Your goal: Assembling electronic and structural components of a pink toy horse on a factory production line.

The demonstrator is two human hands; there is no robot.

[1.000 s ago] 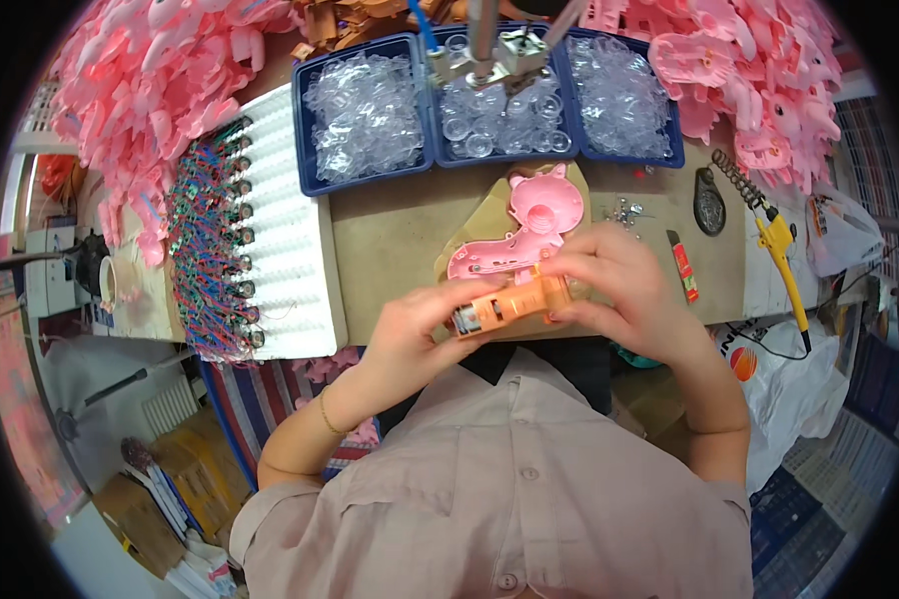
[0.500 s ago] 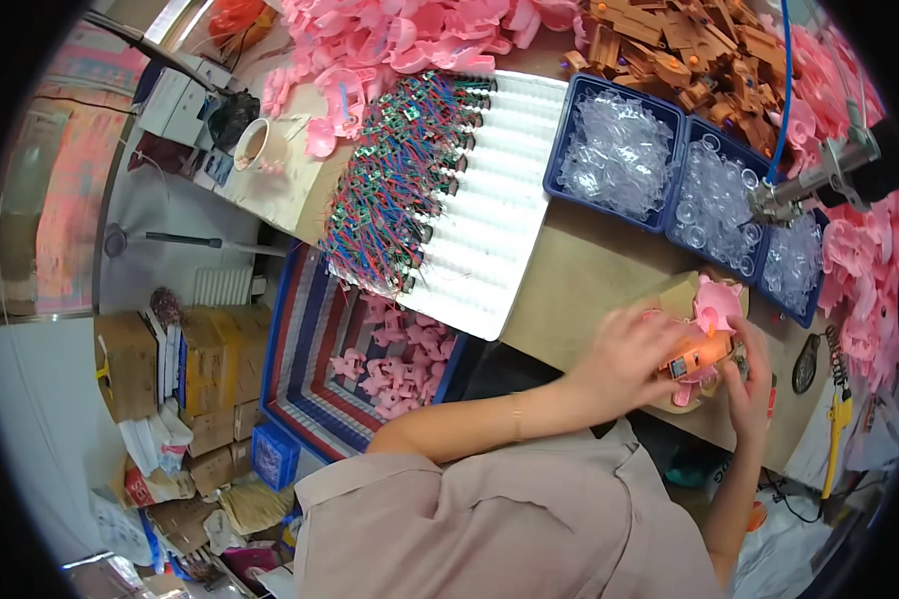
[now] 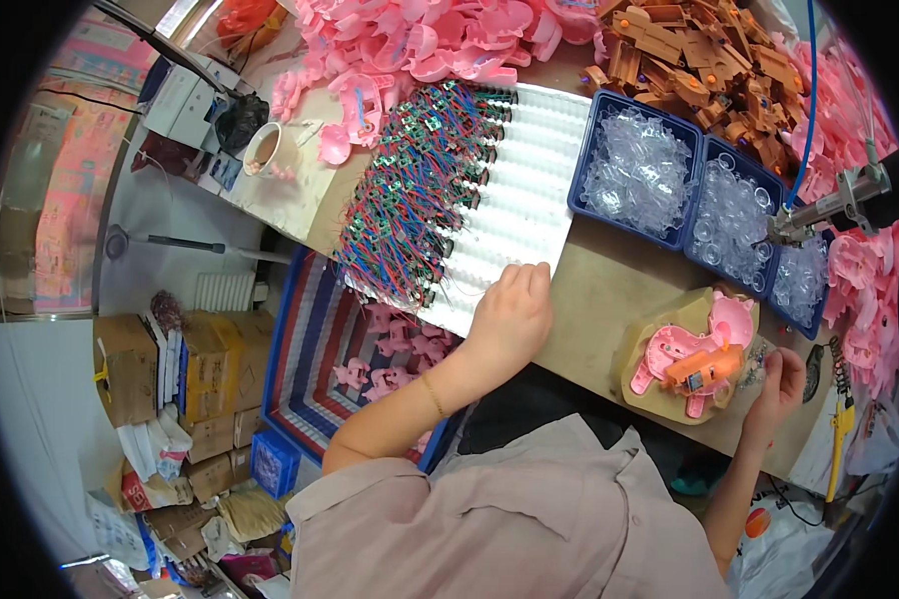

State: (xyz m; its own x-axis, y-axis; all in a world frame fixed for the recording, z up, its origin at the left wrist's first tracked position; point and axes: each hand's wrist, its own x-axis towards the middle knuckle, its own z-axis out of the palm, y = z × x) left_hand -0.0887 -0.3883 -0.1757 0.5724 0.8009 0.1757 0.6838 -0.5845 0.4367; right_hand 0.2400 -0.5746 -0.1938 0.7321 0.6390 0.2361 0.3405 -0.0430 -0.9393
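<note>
My left hand (image 3: 514, 317) is over the near right edge of a white ridged tray (image 3: 539, 150), its fingers curled together and partly hidden; whatever they hold cannot be made out. Wired circuit boards (image 3: 410, 190) with red and blue leads cover the tray's left part. At the right, a pink plastic toy shell half (image 3: 731, 317) rests in a tan holder (image 3: 637, 339), with an orange plastic housing (image 3: 704, 369) lying in it. Just right of the holder, my right hand (image 3: 777, 391) has its fingers drawn together beside small metallic bits (image 3: 755, 361); anything pinched is too small to name.
Blue bins (image 3: 681, 232) of clear plastic parts stand behind the holder. An electric screwdriver (image 3: 834, 205) hangs at the right. Pink shells (image 3: 420, 45) and orange-brown housings (image 3: 714, 65) are heaped at the back. A striped-lined crate (image 3: 295, 369) with pink parts sits below the table's left edge.
My left hand has left the orange housing and moved left to the white tray. My right hand has drawn off the pink shell to the right, beside the metallic bits. The housing stays in the shell.
</note>
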